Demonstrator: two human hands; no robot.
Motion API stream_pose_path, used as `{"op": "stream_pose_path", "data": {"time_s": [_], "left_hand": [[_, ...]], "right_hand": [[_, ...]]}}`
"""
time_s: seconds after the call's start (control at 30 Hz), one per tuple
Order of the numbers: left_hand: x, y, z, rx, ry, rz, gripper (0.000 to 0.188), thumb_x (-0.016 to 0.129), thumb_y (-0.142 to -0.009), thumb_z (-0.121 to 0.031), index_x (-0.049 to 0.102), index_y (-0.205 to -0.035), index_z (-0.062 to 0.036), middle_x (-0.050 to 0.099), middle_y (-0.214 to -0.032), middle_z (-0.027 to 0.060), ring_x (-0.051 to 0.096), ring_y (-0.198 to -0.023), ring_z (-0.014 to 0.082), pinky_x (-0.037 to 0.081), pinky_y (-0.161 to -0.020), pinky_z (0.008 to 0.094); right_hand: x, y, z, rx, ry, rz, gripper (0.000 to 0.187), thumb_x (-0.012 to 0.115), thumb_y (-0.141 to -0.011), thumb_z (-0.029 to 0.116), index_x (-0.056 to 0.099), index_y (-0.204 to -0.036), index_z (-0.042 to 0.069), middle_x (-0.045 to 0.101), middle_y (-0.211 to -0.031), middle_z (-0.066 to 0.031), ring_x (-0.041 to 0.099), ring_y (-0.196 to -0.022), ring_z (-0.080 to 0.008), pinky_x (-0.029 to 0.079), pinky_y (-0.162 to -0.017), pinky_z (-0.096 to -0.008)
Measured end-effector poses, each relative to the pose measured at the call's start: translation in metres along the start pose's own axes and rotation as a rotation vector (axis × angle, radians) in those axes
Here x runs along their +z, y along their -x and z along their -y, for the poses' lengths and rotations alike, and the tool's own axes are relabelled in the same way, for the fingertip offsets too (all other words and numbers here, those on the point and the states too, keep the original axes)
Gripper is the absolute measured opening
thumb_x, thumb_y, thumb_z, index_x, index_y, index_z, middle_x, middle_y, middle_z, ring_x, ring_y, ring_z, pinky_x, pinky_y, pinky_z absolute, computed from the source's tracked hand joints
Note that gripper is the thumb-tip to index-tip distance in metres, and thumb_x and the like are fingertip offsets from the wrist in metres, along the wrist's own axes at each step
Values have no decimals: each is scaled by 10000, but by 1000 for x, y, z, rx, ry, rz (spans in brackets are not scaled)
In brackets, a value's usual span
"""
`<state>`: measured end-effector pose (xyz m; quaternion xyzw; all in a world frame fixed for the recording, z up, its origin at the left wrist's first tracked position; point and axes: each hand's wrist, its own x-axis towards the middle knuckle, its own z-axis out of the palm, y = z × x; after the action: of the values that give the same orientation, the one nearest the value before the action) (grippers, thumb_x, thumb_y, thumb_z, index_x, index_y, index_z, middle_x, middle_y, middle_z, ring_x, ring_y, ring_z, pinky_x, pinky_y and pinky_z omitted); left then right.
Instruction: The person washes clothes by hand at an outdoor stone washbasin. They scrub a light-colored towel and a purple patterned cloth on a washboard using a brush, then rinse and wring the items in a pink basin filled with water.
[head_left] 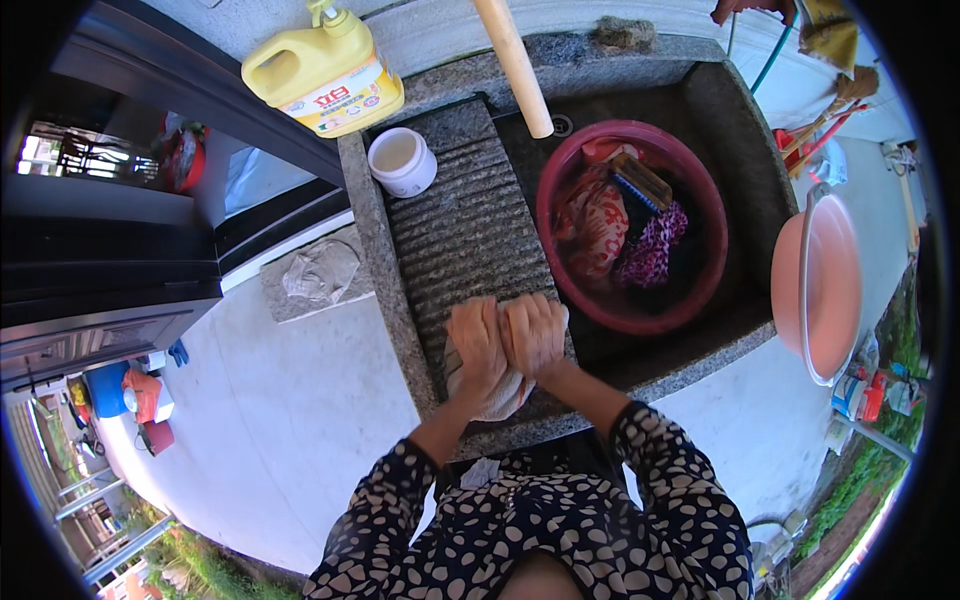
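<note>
My left hand point(476, 342) and my right hand point(533, 335) press side by side on a bunched, pale striped cloth point(503, 397). Fingers of both hands are curled over it, and much of the cloth is hidden beneath them. It lies on the near end of a ridged stone washboard point(465, 240), built into the left part of a stone sink point(378, 262). To the right of my hands, a dark pink basin point(545, 205) stands in the sink. In it are a red-and-white patterned cloth point(600, 235), a purple spotted cloth point(655, 245) and a scrubbing brush point(643, 182).
A white tub point(403, 163) sits at the washboard's far left corner. Behind it stands a yellow pump jug point(325, 75). A wooden pole point(515, 65) reaches over the sink's far edge. At the right rim is a peach basin point(818, 285). A grey rag point(320, 272) lies on a slab at left.
</note>
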<state>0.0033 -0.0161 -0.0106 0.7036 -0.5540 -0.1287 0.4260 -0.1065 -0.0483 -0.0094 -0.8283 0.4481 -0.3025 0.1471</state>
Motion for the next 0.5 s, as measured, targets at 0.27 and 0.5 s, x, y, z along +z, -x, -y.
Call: {"op": "stream_pose_path", "data": {"time_s": [0.27, 0.5], "left_hand": [[42, -90, 18, 19, -533, -49, 242, 544, -959, -296, 576, -800, -116, 601, -811, 81, 572, -830, 294, 423, -728, 445], [6, -26, 1, -74, -5, 16, 195, 509, -976, -186, 605, -900, -35, 575, -832, 149, 530, -745, 352, 414, -691, 451]], "right_hand": [[26, -73, -24, 230, 263, -20, 166, 591, -851, 232, 569, -787, 80, 587, -787, -99, 590, -827, -297, 440, -587, -446], [-10, -24, -3, -32, -95, -183, 140, 635, -811, 185, 566, -843, 66, 534, -798, -95, 539, -731, -291, 396, -652, -411]]}}
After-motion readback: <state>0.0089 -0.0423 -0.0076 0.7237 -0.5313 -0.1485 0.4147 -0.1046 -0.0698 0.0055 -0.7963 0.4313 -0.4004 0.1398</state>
